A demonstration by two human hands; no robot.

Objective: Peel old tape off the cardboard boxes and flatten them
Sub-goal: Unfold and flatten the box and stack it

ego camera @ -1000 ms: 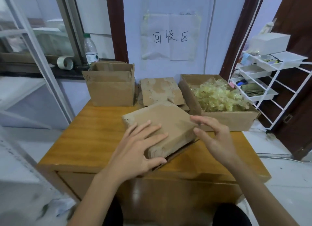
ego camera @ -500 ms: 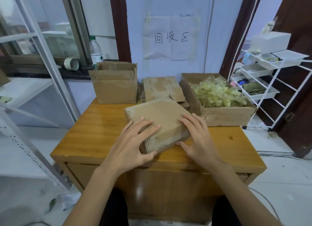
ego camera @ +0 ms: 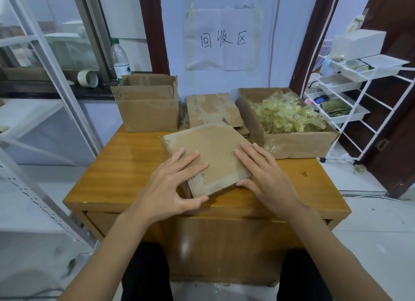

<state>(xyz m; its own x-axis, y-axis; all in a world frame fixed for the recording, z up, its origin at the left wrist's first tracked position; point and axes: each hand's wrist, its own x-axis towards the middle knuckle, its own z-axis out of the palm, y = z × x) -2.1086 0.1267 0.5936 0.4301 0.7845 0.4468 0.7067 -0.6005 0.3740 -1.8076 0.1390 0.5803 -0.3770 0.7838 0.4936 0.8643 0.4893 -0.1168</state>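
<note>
Flattening step, judging by the pose: both hands press a collapsed cardboard box (ego camera: 208, 156) down on the wooden bench (ego camera: 125, 165), near its front edge and a bit skewed. Left hand (ego camera: 170, 188) lies on the box's near-left corner, fingers (ego camera: 190, 159) straight and spread on top, thumb reaching along the near edge; nothing gripped. Right hand (ego camera: 267, 179) is flat on the right side, fingers (ego camera: 249, 156) straight, thumb at the near-right edge; also a press, no grip. Box looks nearly flat; the left edge still shows some thickness. Behind it lies a stack of flattened boxes (ego camera: 211, 109), with an upright open box (ego camera: 147, 105) to the left, probably still to be done. At right, a tape box (ego camera: 298, 141) full of crumpled yellowish tape (ego camera: 285, 116). Can't tell whether any tape remains on the pressed box. Next move likely: press out the left fold, then slide or lift the flat piece back onto the stack; that needs a grip on its edges.
</note>
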